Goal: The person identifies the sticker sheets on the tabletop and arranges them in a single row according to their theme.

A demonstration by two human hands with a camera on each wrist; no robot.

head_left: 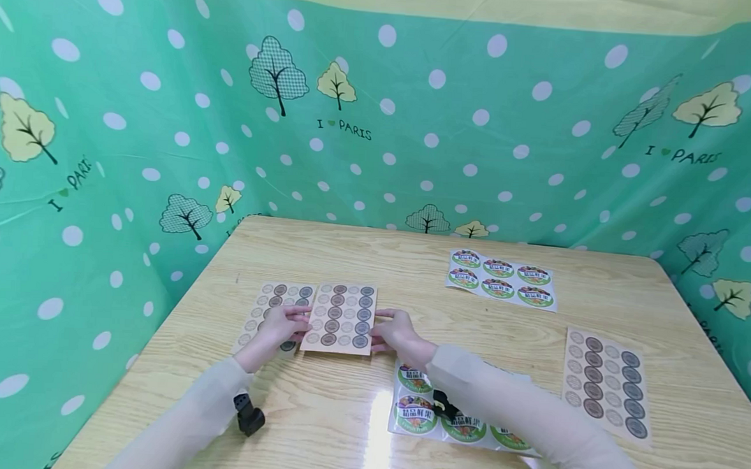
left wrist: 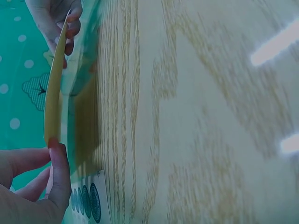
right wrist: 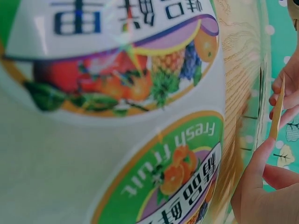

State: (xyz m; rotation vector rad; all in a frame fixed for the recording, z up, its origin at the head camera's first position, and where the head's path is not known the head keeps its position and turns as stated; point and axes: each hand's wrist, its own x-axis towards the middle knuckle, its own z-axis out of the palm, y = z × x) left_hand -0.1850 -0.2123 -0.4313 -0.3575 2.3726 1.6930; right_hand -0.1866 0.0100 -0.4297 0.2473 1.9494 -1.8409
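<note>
A tan sheet of round stickers (head_left: 339, 318) is held up between my two hands, slightly above the table. My left hand (head_left: 277, 328) pinches its left edge between thumb and fingers, and my right hand (head_left: 399, 335) pinches the opposite edge. Seen edge-on in the left wrist view, the held sheet (left wrist: 55, 93) bows a little and stands apart from the tabletop. A second tan sticker sheet (head_left: 263, 302) lies flat at the left, partly covered by my left hand. Beneath my right forearm is a sheet of fruit labels (head_left: 414, 414), large in the right wrist view.
Another sheet of oval fruit labels (head_left: 501, 278) lies towards the back of the wooden table (head_left: 349, 251). Over on the right is one more tan sticker sheet (head_left: 608, 381). A green dotted cloth (head_left: 429, 167) hangs behind the table and along its sides.
</note>
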